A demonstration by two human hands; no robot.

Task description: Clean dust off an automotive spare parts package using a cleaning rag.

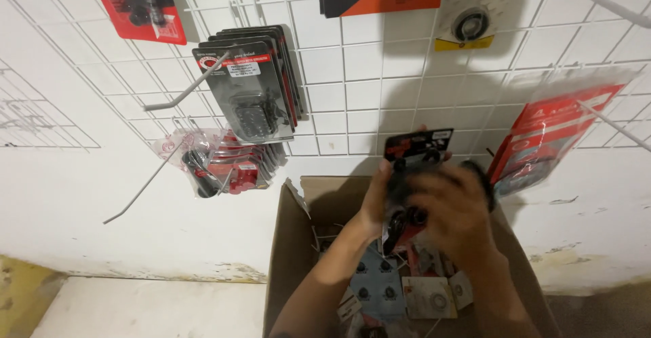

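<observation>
Both my hands are raised over an open cardboard box standing against the wall. My left hand and my right hand hold a small stack of black-and-red blister packs between them, the top card sticking up above my fingers. Small dark parts show through the plastic. Inside the box lie several more carded packs, blue, white and red.
A white wire grid covers the wall, with bare metal hooks jutting out. Black packs and red bagged parts hang at left, red packs at right, more packs along the top.
</observation>
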